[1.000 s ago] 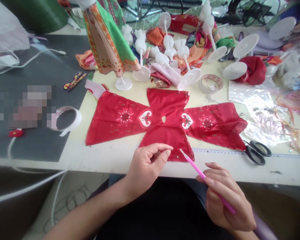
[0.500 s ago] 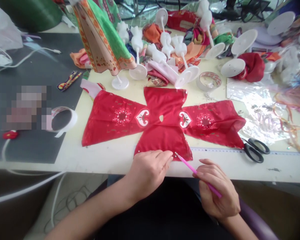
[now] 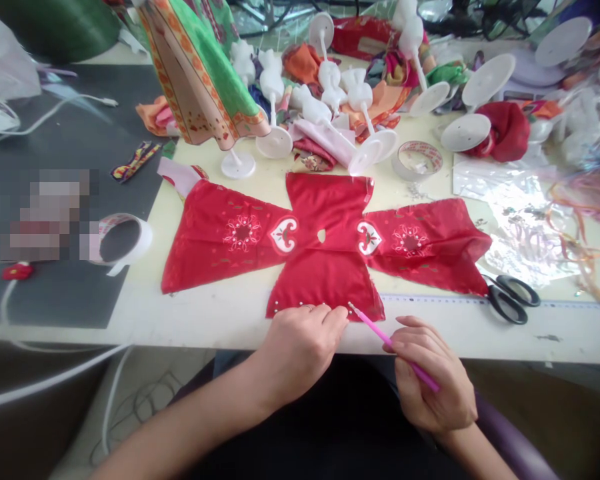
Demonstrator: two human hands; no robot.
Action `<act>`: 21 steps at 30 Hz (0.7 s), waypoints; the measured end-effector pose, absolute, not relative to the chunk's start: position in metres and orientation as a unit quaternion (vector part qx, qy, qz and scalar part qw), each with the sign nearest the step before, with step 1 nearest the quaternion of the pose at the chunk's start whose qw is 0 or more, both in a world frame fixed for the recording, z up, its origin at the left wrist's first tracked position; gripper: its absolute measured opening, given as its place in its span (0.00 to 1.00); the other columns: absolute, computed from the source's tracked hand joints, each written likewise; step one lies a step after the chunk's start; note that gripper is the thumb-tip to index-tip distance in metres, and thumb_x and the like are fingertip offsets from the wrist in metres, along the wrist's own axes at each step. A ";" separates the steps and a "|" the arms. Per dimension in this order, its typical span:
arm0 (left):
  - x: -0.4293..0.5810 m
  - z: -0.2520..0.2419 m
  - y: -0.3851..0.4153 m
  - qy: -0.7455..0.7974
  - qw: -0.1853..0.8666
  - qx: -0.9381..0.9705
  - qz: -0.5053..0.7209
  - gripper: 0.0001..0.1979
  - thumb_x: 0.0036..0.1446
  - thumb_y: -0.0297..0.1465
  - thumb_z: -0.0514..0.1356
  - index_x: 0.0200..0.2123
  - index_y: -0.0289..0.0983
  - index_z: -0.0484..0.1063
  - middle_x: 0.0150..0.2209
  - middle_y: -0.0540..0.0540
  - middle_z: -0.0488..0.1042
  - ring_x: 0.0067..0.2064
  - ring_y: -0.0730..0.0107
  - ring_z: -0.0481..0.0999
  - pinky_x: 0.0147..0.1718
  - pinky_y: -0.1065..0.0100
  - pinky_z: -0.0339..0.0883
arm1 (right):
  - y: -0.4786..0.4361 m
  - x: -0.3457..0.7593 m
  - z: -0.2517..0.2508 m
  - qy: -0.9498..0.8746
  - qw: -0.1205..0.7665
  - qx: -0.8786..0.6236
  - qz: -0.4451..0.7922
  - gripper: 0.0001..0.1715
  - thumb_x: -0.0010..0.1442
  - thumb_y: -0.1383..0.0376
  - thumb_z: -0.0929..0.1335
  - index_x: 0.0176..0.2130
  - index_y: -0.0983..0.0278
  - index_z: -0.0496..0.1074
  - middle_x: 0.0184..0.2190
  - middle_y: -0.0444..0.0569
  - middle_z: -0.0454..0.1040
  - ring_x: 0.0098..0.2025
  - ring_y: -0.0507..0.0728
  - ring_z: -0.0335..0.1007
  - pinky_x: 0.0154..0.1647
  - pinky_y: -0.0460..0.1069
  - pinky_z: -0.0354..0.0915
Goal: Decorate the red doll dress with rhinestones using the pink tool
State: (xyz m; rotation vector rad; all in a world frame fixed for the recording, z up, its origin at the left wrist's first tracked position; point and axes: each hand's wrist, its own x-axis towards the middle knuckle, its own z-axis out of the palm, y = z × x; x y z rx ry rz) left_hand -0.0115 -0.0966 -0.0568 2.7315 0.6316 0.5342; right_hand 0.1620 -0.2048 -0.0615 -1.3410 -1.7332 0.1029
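The left hand (image 3: pixel 303 343) lies knuckles up over the near edge of the red cloth (image 3: pixel 325 273), its fingers drawn narrow; whether it grips anything beneath, I cannot tell; the right hand (image 3: pixel 433 380) holds a pink pen (image 3: pixel 370 323), its tip at the cloth just beside the left fingertips; the cloth spreads in a cross shape beyond both hands, on a pale table (image 3: pixel 430 341); a ruler (image 3: pixel 430 302) runs beyond the right hand toward black scissors (image 3: pixel 507 308) on that hand's right; well left of the left hand is a dark mat (image 3: pixel 65 300), with a tape roll (image 3: pixel 140 243) at its edge. Farther beyond the hands, a skirt (image 3: pixel 200 87) hangs on a white stand (image 3: pixel 237 167); more stands (image 3: pixel 273 80) lie heaped among fabrics (image 3: pixel 305 63); clear plastic (image 3: pixel 520 240) glints past the scissors; a green drum (image 3: pixel 55 27) stands far beyond the left hand, to its left; nearer, left of that hand, a white cable (image 3: pixel 55 381) slants below the table's edge.
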 end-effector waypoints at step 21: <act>-0.009 -0.057 -0.097 0.230 0.138 0.945 0.185 0.12 0.61 0.28 0.54 0.48 0.31 0.68 0.29 0.46 0.76 0.28 0.70 0.76 0.26 0.69 0.69 | -0.204 0.162 -0.061 -0.695 0.462 -0.549 0.041 0.20 0.50 0.79 0.63 0.43 0.68 0.66 0.27 0.47 0.72 0.29 0.53 0.70 0.40 0.60 0.70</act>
